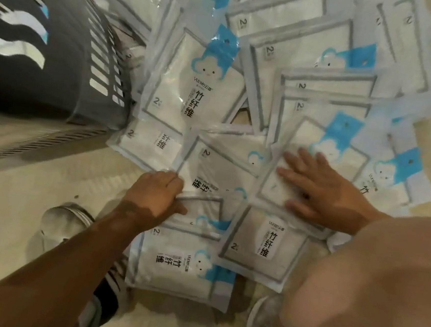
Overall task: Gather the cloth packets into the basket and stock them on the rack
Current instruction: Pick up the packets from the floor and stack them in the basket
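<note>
Cloth packets (190, 86) lie in a loose overlapping heap on the floor (19, 196), from centre out to 12–3 o'clock. Grey slotted basket (61, 54) at 10 o'clock, its wall touching the heap's edge. L hand (155, 194) just below centre: fingers curled round the edge of a low packet (204, 210) w/ thumb on top, gripping it. R hand (317, 192) at 3 o'clock: fingers straight & spread, pressing flat on an upper packet (273, 185). Shoe (67, 219) at 7 o'clock.
</note>
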